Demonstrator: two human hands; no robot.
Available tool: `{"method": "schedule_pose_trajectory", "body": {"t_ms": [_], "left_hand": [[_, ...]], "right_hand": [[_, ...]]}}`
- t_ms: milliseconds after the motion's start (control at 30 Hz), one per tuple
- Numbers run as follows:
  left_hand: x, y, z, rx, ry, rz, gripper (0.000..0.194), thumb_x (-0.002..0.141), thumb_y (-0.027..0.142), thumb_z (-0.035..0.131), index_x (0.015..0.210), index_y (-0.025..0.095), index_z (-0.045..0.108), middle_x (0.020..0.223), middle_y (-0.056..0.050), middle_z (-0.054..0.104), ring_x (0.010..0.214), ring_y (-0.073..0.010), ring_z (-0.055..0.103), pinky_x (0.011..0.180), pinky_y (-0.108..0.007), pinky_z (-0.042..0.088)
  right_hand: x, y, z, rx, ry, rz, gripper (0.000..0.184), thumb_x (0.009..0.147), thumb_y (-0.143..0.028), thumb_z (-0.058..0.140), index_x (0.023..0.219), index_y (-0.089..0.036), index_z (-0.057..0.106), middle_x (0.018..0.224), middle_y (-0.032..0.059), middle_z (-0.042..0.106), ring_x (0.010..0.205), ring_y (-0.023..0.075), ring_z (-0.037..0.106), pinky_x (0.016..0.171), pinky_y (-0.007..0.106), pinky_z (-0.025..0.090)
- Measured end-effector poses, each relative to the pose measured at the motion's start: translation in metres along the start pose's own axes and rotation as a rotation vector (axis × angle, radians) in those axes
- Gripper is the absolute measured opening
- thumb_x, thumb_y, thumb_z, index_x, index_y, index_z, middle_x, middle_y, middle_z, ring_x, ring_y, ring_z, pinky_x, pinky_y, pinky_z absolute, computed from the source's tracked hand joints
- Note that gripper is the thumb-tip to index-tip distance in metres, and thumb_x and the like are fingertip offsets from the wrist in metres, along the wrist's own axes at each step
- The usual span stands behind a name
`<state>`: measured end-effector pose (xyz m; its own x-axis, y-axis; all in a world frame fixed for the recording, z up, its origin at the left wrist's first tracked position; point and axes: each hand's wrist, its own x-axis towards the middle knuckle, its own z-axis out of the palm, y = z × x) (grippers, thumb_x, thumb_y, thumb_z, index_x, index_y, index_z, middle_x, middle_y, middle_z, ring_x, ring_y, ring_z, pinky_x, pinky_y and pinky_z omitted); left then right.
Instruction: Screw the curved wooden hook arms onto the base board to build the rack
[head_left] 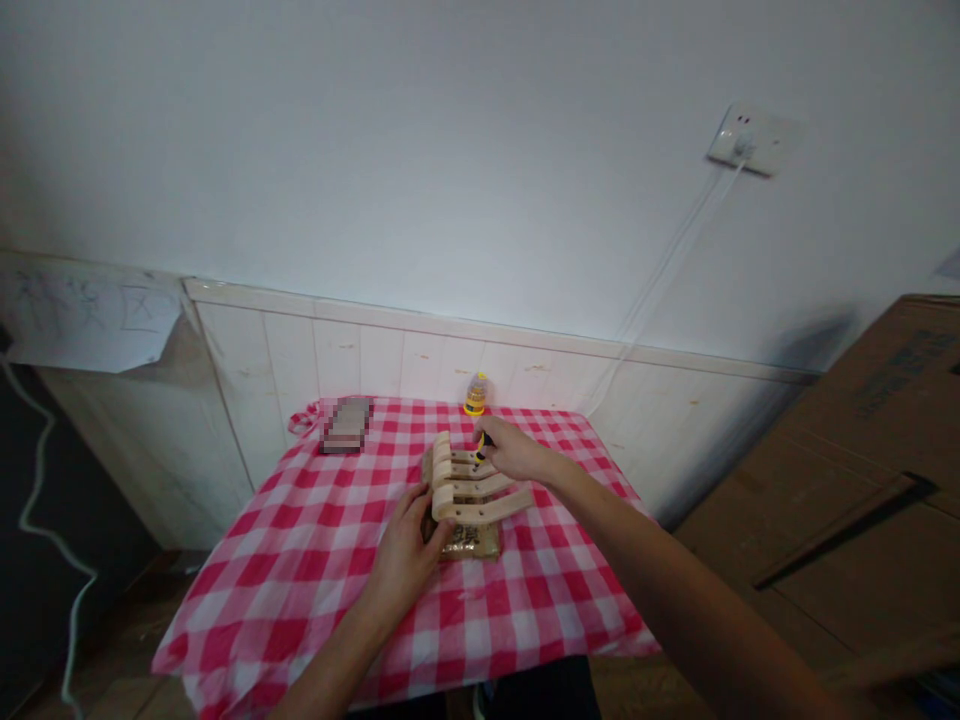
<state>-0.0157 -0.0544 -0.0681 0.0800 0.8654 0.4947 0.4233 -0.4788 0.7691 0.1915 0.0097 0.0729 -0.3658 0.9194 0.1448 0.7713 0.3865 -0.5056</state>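
A pale wooden piece with several curved slats (465,512) and dark holes or screw heads stands in the middle of the table. It rests on a flat brown-gold packet (476,543) with dark print. My left hand (411,535) grips its near left edge, thumb in front and fingers along the side. Above the slats, my right hand (510,450) is closed around a small yellow-and-black screwdriver (481,452). The tool's tip points down at one of the far slats; whether it touches is too small to tell.
A red-and-white checked cloth (315,580) covers the table. Near the wall stands a yellow-labelled bottle (475,395). A blurred-out rectangular object (346,425) lies at the back left. Large cardboard boxes (847,520) stand on the right, and a cable hangs from a wall socket (750,140).
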Motion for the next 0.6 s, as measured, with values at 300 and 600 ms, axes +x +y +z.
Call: {"method": "schedule_pose_trajectory", "body": {"t_ms": [300,600], "left_hand": [[0.0004,-0.0013,0.0001,0.014,-0.012,-0.011,0.032,0.089,0.037,0.067,0.113,0.016,0.074,0.129,-0.016,0.069,0.122,-0.0352,0.066,0.104,-0.056,0.056],[0.0003,0.0011,-0.0010,0.014,-0.044,-0.011,0.035,0.092,0.036,0.063,0.116,0.014,0.073,0.131,-0.018,0.068,0.124,-0.0352,0.065,0.106,-0.057,0.054]], "right_hand": [[0.0098,0.0047,-0.0019,-0.076,0.010,0.079,0.027,0.101,-0.037,0.065,0.119,-0.016,0.066,0.113,0.0073,0.069,0.092,0.0196,0.069,0.081,0.039,0.061],[0.0103,0.0030,0.0020,-0.110,0.066,0.114,0.023,0.100,-0.036,0.066,0.109,-0.015,0.067,0.100,0.0039,0.069,0.082,0.0168,0.066,0.075,0.035,0.058]]}}
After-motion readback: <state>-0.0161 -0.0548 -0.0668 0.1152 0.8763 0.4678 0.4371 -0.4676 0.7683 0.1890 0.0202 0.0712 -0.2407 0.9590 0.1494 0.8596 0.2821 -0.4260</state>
